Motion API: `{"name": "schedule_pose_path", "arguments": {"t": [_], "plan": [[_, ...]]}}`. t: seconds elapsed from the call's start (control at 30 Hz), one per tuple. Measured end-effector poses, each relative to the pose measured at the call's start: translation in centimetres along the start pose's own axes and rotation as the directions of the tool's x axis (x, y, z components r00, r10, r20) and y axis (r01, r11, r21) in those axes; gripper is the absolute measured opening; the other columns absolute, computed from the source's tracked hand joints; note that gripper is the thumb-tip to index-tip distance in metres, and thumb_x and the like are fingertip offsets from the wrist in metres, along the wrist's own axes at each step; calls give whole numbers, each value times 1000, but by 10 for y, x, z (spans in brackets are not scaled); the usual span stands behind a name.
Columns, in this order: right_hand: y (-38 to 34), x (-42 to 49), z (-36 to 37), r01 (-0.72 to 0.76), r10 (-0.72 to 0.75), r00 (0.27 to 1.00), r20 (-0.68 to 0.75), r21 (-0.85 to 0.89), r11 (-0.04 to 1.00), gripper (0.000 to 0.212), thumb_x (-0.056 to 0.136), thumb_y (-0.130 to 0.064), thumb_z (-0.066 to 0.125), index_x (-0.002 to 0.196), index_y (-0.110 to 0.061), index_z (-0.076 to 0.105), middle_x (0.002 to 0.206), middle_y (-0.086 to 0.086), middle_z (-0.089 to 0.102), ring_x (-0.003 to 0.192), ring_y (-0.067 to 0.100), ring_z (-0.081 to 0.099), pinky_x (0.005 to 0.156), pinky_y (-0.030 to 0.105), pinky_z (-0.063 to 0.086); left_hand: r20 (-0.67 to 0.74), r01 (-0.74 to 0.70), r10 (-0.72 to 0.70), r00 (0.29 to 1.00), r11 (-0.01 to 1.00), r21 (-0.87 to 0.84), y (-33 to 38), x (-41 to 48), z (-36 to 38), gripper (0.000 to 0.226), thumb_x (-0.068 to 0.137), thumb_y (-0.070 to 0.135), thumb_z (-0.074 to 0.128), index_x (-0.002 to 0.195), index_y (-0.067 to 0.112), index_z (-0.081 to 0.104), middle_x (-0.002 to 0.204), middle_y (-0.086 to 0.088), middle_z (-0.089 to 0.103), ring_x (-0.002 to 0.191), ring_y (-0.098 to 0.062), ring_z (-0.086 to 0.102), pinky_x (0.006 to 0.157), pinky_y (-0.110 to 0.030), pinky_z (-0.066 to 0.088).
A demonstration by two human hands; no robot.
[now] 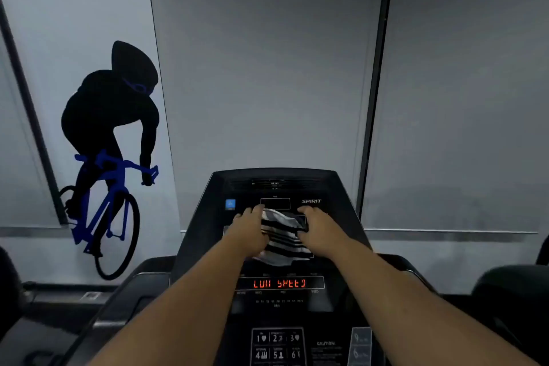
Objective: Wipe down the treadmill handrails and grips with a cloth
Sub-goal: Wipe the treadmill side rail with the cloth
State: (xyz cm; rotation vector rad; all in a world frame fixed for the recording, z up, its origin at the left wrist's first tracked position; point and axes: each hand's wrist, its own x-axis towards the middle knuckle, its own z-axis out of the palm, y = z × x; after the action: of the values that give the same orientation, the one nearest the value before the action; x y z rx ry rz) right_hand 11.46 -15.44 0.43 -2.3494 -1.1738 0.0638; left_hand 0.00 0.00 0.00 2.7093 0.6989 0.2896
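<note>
Striped black-and-white cloth [282,236] is bunched on the upper face of the treadmill console [276,184], at about 6 o'clock from frame centre, not on either handrail. Left hand [251,229] is at the cloth's 9 o'clock edge, fingers pointing up the console, thumb curled in over the fabric, holding that edge. Right hand [319,227] is at the cloth's 3 o'clock edge, fingers bent over the fabric and thumb tucked against it lower down, gripping it. Both bare forearms run in from 7 and 5 o'clock. The cloth hangs crumpled between the two hands, its lower end just above the red display [279,283], which is lit with blocky letters. White logo [311,201] is at 1 o'clock of the cloth, a small blue sticker [230,204] at 10 o'clock. Button pad [277,346] with numbered keys is at 6 o'clock, bottom edge of frame. Left handrail [118,300] runs off toward 8 o'clock, right handrail [416,273] toward 4 o'clock; both are dark and untouched. Cyclist wall graphic [110,142], black rider on a blue bike, is at 9 o'clock on the grey wall.
</note>
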Motion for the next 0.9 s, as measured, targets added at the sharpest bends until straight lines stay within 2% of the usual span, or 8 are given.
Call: {"name": "schedule_pose_path", "arguments": {"t": [0.07, 0.13, 0.3, 0.43, 0.57, 0.73, 0.83, 0.9], "plan": [[3, 3, 10, -46, 47, 999, -17, 35, 998, 65, 89, -20, 61, 147, -14, 31, 142, 12, 42, 129, 29, 44, 106, 39, 40, -65, 21, -24, 998, 998, -51, 0, 0, 9, 74, 88, 20, 59, 152, 20, 21, 146, -9, 39, 134, -36, 36, 109, -47, 36], [6, 4, 20, -85, 87, 996, -25, 69, 994, 60, 88, -18, 59, 144, -15, 37, 137, 12, 45, 126, 30, 47, 103, 40, 42, -88, 16, -24, 996, 996, -89, -1, 0, 20, 56, 87, 18, 57, 140, 20, 40, 131, -7, 52, 125, -32, 45, 102, -45, 42], [8, 10, 26, -75, 83, 989, -126, 67, 995, 18, 91, -20, 55, 103, -10, 63, 102, 9, 53, 98, 29, 57, 80, 34, 46, -170, 5, -35, 985, 985, -174, -4, 0, 22, 10, 85, 27, 61, 94, 25, 56, 90, 6, 58, 96, -21, 56, 83, -43, 51], [0, 0, 13, -59, 121, 974, -191, 301, 952, 6, 89, -18, 59, 89, -14, 64, 84, 1, 60, 78, 20, 59, 64, 28, 43, -193, -53, -22, 981, 925, -376, 6, -10, 7, 19, 82, 28, 73, 85, 23, 56, 88, 3, 59, 84, -16, 58, 69, -28, 46], [-11, -30, -6, -45, 203, 966, -161, 668, 743, 9, 91, -20, 61, 83, -16, 63, 77, -1, 61, 72, 13, 56, 60, 18, 44, -106, -53, -35, 994, 689, -723, 22, -42, -15, 16, 86, 11, 70, 96, 10, 57, 86, -5, 64, 78, -18, 63, 70, -29, 53], [-18, -90, -7, -70, 323, 943, -82, 898, 434, 12, 86, -27, 70, 94, -18, 72, 104, 14, 71, 104, 31, 66, 97, 48, 51, -15, -21, 20, 1000, 352, -936, 41, -94, -8, 25, 88, 6, 67, 108, 17, 57, 102, -9, 70, 90, -22, 70, 79, -38, 59], [-25, -131, -2, -149, 390, 918, 68, 972, 179, 47, 72, -21, 76, 114, -4, 65, 112, 24, 68, 102, 39, 66, 93, 55, 52, 38, 32, 24, 999, 215, -976, 55, -119, 8, 20, 92, 11, 64, 110, 18, 64, 102, -9, 74, 94, -27, 71, 85, -45, 57], [-27, -159, 5, -202, 422, 894, 148, 976, 86, 57, 69, -15, 75, 121, 2, 60, 114, 29, 65, 104, 43, 64, 91, 57, 52, 108, 100, 37, 993, 173, -980, 62, -138, 21, 15, 94, 19, 62, 109, 19, 67, 99, -8, 75, 93, -26, 72, 87, -47, 57]]}}
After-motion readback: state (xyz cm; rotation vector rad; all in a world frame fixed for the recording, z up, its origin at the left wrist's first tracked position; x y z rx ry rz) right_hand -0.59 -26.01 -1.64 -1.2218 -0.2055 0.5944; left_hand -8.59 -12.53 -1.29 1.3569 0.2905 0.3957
